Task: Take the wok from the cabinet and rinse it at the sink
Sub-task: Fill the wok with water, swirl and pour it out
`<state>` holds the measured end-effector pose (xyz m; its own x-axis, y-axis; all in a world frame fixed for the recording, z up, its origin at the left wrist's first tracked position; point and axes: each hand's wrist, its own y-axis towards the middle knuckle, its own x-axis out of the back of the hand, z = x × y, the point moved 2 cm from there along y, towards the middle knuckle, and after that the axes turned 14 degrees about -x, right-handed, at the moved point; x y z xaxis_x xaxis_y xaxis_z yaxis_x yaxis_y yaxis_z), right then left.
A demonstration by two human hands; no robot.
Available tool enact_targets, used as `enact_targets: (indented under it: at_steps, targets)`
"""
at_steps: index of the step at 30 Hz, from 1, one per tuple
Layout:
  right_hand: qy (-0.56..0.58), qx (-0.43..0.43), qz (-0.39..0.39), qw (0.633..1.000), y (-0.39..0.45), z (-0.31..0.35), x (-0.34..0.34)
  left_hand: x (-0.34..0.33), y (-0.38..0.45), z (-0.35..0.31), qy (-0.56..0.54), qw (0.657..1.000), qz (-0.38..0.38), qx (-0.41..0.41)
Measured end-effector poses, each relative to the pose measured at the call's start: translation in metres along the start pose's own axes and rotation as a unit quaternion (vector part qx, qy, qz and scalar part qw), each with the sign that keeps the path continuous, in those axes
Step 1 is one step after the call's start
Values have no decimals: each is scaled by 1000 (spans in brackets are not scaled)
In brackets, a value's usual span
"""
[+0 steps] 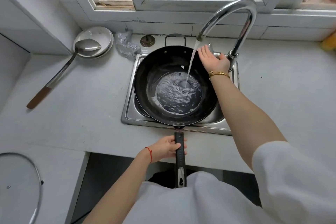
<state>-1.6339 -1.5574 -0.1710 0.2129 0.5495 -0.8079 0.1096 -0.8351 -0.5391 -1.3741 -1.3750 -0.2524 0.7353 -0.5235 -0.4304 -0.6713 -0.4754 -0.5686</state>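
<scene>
The black wok [160, 71] sits in the steel sink [128, 107], with its long black handle pointing toward me over the counter edge. My left hand [169, 146] grips that handle near the wok. Water streams from the curved chrome faucet [241, 16] into the wok, and a rippling pool covers its bottom. My right hand [212, 58] is over the wok's far right rim, fingers straight, with the thumb touching the faucet lever beside the faucet base.
A steel ladle [72, 60] with a wooden handle rests in white bowls [101, 36] at the back left. A grey cloth [127, 45] lies behind the sink. A glass lid [20, 183] sits at the lower left. Something yellow [330, 42] is at the right edge.
</scene>
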Motion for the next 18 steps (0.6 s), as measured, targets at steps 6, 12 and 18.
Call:
enact_targets:
  at_steps: [6,12,18]
  targets:
    - [24,-7,43,999,-1,2,10,1,0,1,3,1000,-3,1]
    - [68,8,86,994,-4,1,12,-1,-1,3,12,1000,-16,-8]
    - [-135,29,-40,990,-30,15,17,-3,-2,5,33,999,-24,-20]
